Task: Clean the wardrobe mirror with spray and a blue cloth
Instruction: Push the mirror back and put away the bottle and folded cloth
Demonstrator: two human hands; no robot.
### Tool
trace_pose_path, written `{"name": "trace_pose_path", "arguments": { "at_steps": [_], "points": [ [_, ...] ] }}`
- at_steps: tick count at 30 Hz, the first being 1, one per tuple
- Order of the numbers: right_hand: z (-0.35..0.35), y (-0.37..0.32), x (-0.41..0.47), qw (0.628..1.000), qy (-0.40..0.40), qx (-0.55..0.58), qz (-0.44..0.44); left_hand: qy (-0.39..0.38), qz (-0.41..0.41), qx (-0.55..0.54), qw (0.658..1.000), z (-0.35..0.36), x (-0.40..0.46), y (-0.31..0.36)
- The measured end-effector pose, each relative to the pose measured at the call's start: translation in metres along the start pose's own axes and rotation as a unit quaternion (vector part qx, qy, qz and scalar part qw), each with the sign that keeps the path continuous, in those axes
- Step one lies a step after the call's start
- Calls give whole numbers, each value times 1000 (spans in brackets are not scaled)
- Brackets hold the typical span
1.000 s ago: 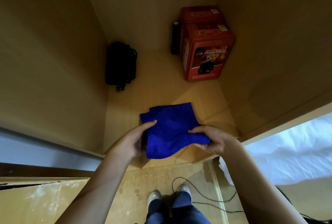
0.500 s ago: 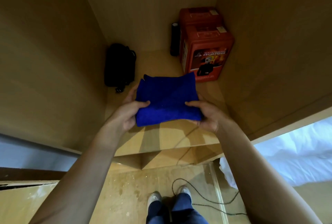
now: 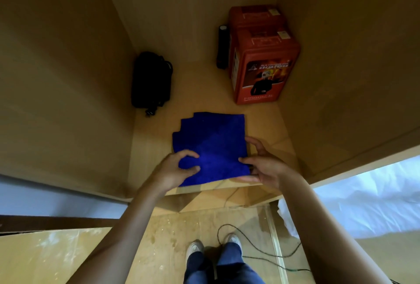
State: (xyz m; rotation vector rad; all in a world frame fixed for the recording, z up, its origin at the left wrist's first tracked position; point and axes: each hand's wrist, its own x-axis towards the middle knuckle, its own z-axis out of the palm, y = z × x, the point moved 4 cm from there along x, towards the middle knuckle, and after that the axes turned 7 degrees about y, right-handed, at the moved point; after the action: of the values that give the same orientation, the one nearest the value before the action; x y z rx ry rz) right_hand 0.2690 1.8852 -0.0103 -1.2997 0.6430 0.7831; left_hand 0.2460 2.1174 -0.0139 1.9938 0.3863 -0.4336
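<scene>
On wardrobe shelf (image 3: 268, 120), folded blue cloth (image 3: 211, 147) pinched by left hand (image 3: 172, 170), right hand (image 3: 263, 167), red box (image 3: 261, 63) lettering unreadable

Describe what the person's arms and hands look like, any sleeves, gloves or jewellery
Both forearms are bare up to the frame edge, with no sleeves showing. The left hand and right hand wear no gloves, and no rings, watch or bracelets show.

Bedroom, open wooden wardrobe (image 3: 68, 79), white-sheeted bed (image 3: 368, 201) beside it
</scene>
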Motion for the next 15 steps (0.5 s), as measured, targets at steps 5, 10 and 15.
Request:
{"name": "trace_pose_path", "arguments": {
  "at_steps": [5, 10, 15],
  "points": [
    [-10, 3, -4, 999, -25, -48, 4, -32, -64, -63, 995, 0, -6, -4],
    [-17, -2, -10, 995, -67, -70, -1, -123, -140, -128, 974, -6, -20, 9],
    [-17, -11, -9, 988, -68, -140, -3, -103, -164, -147, 970, -15, -18, 6]
  ]
}}
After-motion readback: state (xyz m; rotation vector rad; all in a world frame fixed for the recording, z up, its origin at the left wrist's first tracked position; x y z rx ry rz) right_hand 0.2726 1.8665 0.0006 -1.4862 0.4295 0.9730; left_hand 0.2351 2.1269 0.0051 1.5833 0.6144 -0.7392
